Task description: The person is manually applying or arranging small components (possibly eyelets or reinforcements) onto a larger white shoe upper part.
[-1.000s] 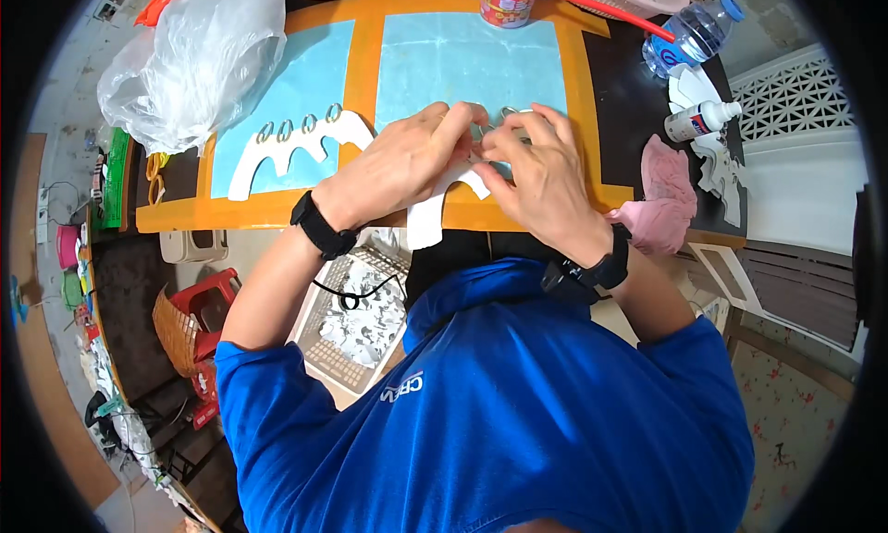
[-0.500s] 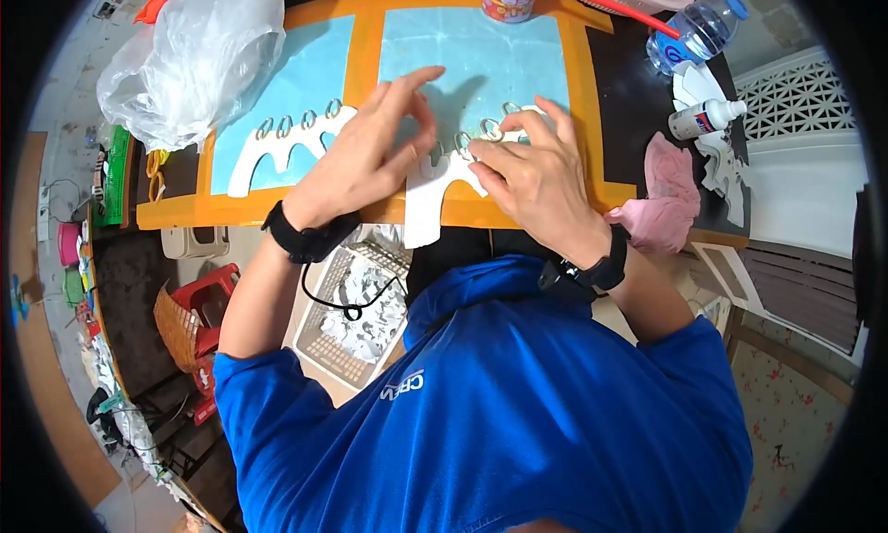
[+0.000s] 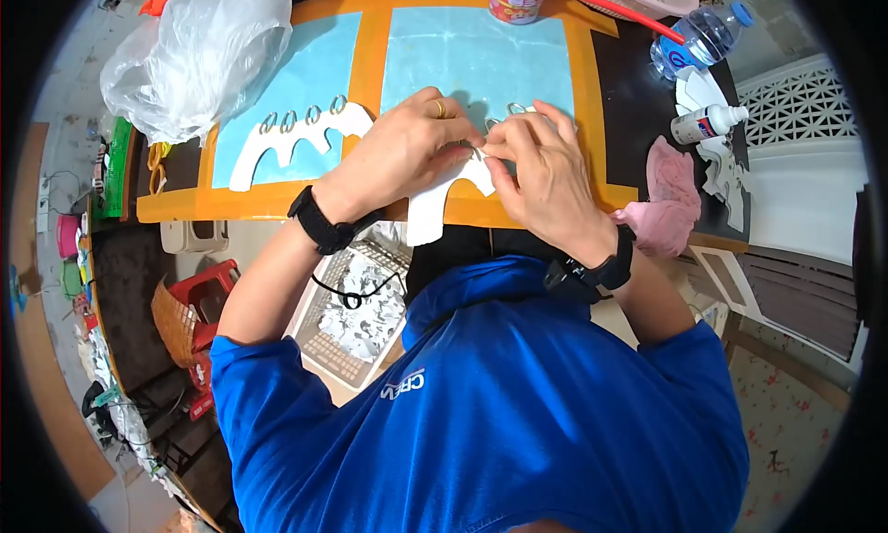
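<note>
A white scalloped fabric strip (image 3: 427, 217) lies at the table's front edge, one end hanging over it. My left hand (image 3: 407, 152) is closed on this strip from the left, its fingertips pinching near one scallop. Meeting it there, my right hand (image 3: 548, 177) pinches the same spot with thumb and fingers; the exact small part between the fingertips is hidden. Metal rings (image 3: 518, 109) show along the strip's far side, partly behind my right fingers. To the left lies a second white scalloped strip (image 3: 248, 166), with several oval metal rings (image 3: 314, 114) along its far edge.
Light blue sheets (image 3: 481, 48) edged with orange tape cover the tabletop. A plastic bag (image 3: 199, 66) sits far left; a red-and-yellow cup (image 3: 515, 3), water bottle (image 3: 698, 41), white bottle (image 3: 708, 122) and pink cloth (image 3: 668, 191) are right. Below, a basket (image 3: 314, 365) holds white scraps.
My left hand has come down and right from above the strip, and its raised fingers have closed on it beside my right fingertips. My right hand has stayed nearly in place.
</note>
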`<state>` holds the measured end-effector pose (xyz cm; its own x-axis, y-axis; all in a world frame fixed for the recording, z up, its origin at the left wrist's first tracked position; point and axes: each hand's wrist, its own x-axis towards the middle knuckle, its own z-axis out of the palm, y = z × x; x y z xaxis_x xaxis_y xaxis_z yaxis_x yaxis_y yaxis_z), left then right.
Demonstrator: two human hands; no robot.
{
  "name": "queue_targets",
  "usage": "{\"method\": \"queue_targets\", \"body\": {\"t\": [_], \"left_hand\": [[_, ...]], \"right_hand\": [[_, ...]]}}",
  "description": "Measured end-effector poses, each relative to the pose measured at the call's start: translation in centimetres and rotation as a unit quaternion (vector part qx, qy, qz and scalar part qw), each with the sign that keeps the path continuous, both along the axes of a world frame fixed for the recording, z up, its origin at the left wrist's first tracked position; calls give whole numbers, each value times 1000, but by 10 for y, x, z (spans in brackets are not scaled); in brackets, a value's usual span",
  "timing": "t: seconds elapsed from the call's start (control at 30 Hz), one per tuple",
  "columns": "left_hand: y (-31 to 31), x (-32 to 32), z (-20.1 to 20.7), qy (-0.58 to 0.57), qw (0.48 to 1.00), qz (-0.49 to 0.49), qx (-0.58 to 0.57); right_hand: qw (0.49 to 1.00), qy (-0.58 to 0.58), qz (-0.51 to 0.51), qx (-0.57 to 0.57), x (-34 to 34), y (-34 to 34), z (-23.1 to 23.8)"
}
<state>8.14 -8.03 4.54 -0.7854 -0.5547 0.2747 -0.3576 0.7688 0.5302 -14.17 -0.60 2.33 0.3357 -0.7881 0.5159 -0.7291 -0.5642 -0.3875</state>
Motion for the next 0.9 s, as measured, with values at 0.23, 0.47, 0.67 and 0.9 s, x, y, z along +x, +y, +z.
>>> {"method": "queue_targets", "body": {"t": [0.23, 0.47, 0.67, 0.9], "left_hand": [[-7, -8, 13, -64, 998, -18, 20], [-7, -5, 4, -44, 997, -56, 15], [1, -10, 2, -76, 980, -75, -166], [12, -10, 2, -121, 964, -69, -226]], "right_hand": [[1000, -11, 1, 15, -3, 1, 0], [999, -31, -3, 28, -4, -1, -2], [999, -29, -11, 25, -4, 0, 0], [999, -31, -16, 24, -3, -1, -2]]}}
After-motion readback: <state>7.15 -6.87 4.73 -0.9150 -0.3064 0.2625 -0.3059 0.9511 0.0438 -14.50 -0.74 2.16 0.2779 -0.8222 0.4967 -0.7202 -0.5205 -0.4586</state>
